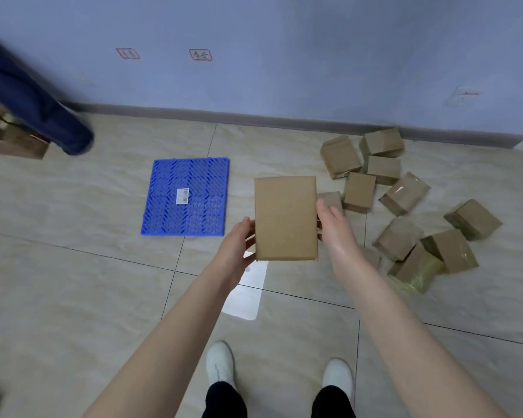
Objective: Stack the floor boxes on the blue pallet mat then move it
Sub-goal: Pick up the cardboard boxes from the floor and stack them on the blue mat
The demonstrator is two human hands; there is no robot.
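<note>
Currently left hand [235,242] and right hand [334,226] grip flat brown cardboard box [286,218], fingers clamped on opposite edges, held above tiled floor [73,282]; blue plastic lattice pallet mat [185,197] bare, leftward. Best set squarely into one corner

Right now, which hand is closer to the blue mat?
Left. The left hand grips the held box's mat-side edge, just right of the blue mat; the right hand is on the box's far side.

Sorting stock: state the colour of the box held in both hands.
Plain brown cardboard box, unmarked on its visible face; head view.
</note>
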